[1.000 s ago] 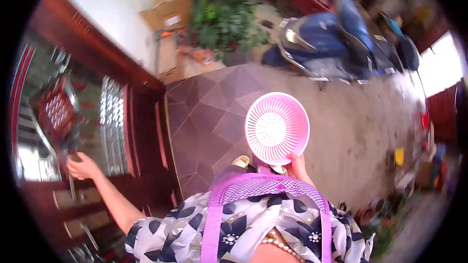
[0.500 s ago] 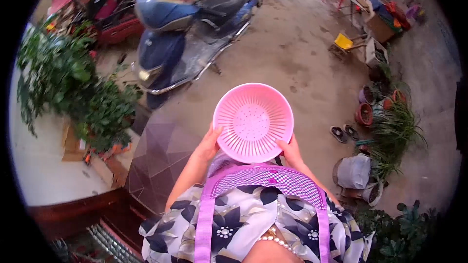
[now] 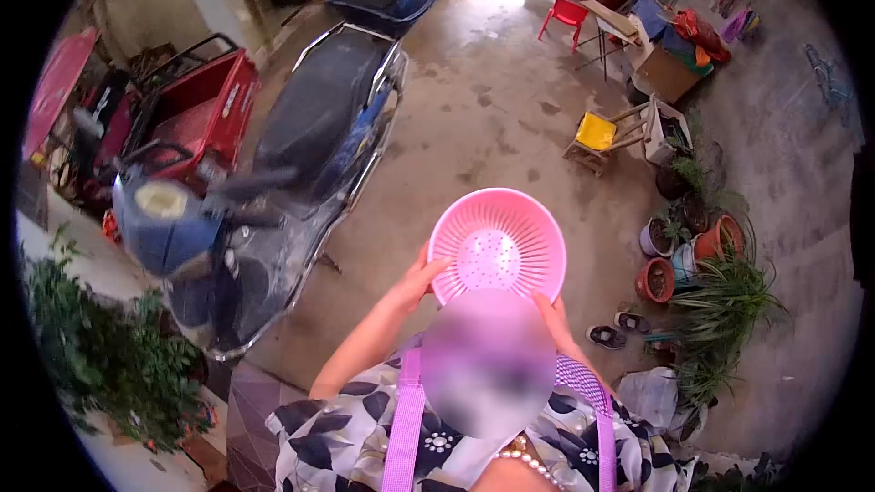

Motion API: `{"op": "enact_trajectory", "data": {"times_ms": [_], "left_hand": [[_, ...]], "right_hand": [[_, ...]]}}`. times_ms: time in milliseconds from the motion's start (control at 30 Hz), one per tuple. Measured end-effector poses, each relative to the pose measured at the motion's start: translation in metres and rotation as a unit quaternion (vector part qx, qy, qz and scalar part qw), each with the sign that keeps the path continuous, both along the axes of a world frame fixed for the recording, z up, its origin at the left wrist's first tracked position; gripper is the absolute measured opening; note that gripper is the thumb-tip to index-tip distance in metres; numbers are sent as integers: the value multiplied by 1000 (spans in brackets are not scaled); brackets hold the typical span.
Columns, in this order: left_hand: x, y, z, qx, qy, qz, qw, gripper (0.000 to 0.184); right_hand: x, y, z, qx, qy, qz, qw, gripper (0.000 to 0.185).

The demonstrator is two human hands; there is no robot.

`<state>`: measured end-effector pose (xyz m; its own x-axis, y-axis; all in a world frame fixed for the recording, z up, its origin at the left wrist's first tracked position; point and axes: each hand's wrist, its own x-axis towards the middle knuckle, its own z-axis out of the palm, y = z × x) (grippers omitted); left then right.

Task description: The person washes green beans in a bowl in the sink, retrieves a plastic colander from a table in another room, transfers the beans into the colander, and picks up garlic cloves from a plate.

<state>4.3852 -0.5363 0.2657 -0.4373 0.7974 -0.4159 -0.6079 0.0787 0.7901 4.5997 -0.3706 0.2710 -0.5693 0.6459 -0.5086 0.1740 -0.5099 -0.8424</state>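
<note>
Pink basket [image 3: 498, 251], mouth up, held at both sides before my body, above the floor [image 3: 456, 137].
From the left: one leafy plant [image 3: 109, 355], low at the edge; one red cart [image 3: 205, 118], beyond the plant; one blue scooter [image 3: 314, 109], dark seat, just beside the cart; my left grip [image 3: 417, 282], closed on the basket's left side, thumb at the rim; the basket itself, slotted wall, holes in base, near edge hidden by a blurred patch; my right grip [image 3: 551, 317], closed on the basket's near right side; one red chair [image 3: 570, 14], well apart, far along the floor; one stool [image 3: 597, 132], yellow seat, nearer than the chair; one pair of shoes [image 3: 605, 337], dark; one pot [image 3: 654, 280], reddish, near the shoes; one spiky plant [image 3: 729, 296], right of the pot.
</note>
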Motion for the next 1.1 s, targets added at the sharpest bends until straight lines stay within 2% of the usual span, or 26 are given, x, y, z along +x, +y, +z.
{"op": "enact_trajectory", "data": {"times_ms": [100,200,300,367,433,467,533,600,633,700,733,767,800,833,867,900,933,1033,1100], "left_hand": [[-63,106,13,2,79,-51,996,70],[-116,187,-3,16,118,-92,989,71],[-204,269,-36,128,-42,-109,985,76],[-254,319,-64,97,-70,-24,992,69],[-297,362,-71,49,-84,76,992,65],[-322,379,-60,56,-69,97,991,64],[-361,416,-45,82,-48,145,985,61],[-408,444,-64,20,-64,149,987,58],[-425,459,-46,7,-82,158,984,57],[-473,475,-79,2,-156,183,971,59],[-492,480,-100,-45,-179,233,955,61],[-507,483,-128,-113,-148,271,944,65],[-517,475,-189,-184,-155,319,917,59],[-522,466,-243,-326,-95,274,900,50],[-528,459,-294,-461,-54,215,860,41],[-532,463,-319,-554,-42,157,816,40],[-542,476,-327,-594,-62,134,791,39],[-566,540,-326,-515,-192,253,796,35],[-587,578,-329,-467,-233,320,790,33]], "right_hand": [[-44,99,-7,-27,13,0,1000,40],[-103,179,-10,-46,0,-38,998,39],[-181,298,-54,-93,66,31,993,42],[-262,365,-53,-53,38,60,996,48],[-337,427,-55,-11,27,78,997,50],[-375,453,-38,-14,6,116,993,52],[-450,504,-49,44,12,172,984,52],[-516,554,-48,76,5,227,971,51],[-551,579,-48,73,-1,256,964,51],[-622,633,-56,48,-24,279,959,51],[-658,658,-64,24,-44,275,960,50],[-693,680,-72,0,-65,271,960,50],[-724,697,-78,-14,-79,253,964,52],[-759,715,-79,-22,-91,236,967,53],[-796,734,-77,-30,-103,219,970,55],[-832,754,-74,-36,-115,201,972,57],[-869,782,-88,-42,-105,206,972,59],[-955,842,-62,-38,-67,263,962,56],[-1000,880,-70,-46,-57,275,959,55]]}}
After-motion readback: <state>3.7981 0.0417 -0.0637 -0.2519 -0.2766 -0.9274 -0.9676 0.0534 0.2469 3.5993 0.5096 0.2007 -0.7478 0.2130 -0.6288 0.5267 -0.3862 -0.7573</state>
